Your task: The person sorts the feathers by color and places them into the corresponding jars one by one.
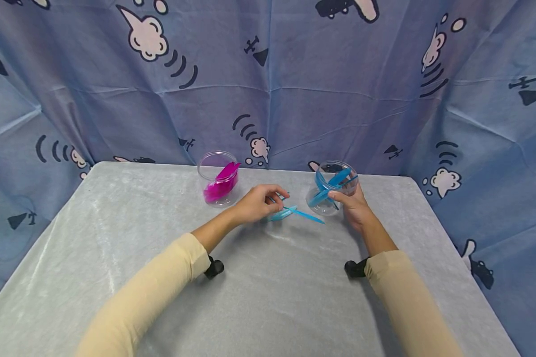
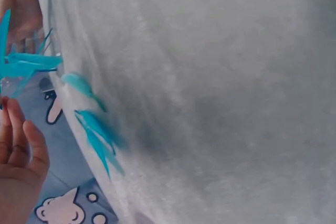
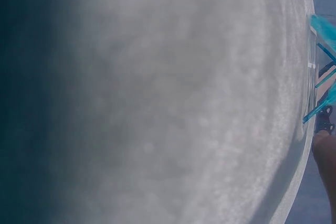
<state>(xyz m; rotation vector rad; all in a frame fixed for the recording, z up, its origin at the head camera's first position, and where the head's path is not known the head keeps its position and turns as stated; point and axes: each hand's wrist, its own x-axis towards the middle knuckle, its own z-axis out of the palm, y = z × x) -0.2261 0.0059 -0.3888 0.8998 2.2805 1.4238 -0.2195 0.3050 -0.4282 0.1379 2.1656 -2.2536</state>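
Observation:
My left hand (image 1: 262, 202) is above the table with fingers bent; a thin blue feather tip shows between its fingertips, mostly hidden. Just below that hand lie several loose blue feathers (image 1: 307, 216), also seen in the left wrist view as blue feathers (image 2: 97, 132). My right hand (image 1: 357, 207) grips the side of a clear jar (image 1: 330, 210), its thumb across the near wall. Inside this jar stand several blue feathers (image 1: 323, 193), some reaching the rim. In the right wrist view only part of the jar's blue feathers (image 3: 325, 98) shows at the edge.
A second clear jar (image 1: 210, 171), holding magenta feathers (image 1: 222, 184), stands left of the left hand near the back edge. A pale grey cloth covers the table (image 1: 268, 297). Behind it hangs a blue patterned curtain (image 1: 303, 109).

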